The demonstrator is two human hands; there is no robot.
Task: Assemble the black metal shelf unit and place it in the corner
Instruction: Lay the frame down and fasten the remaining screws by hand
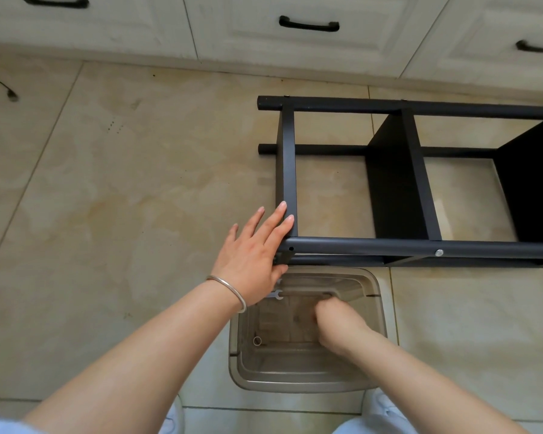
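Observation:
The black metal shelf unit (398, 183) lies on its side on the tiled floor, its round posts running left to right and its flat shelves standing upright. My left hand (254, 255) rests flat with straight fingers against the end shelf and the near post's left end. A bolt head (439, 252) shows on the near post. My right hand (339, 321) reaches down into a clear plastic bin (373, 383), fingers curled; what they hold is hidden. A small flat wrench (275, 295) lies at the bin's left rim.
White cabinet drawers with black handles (308, 25) run along the back. A small ring (257, 340) lies on the bin's bottom. A dark cable end (11, 94) lies on the floor at far left. Open tile stretches to the left of the shelf.

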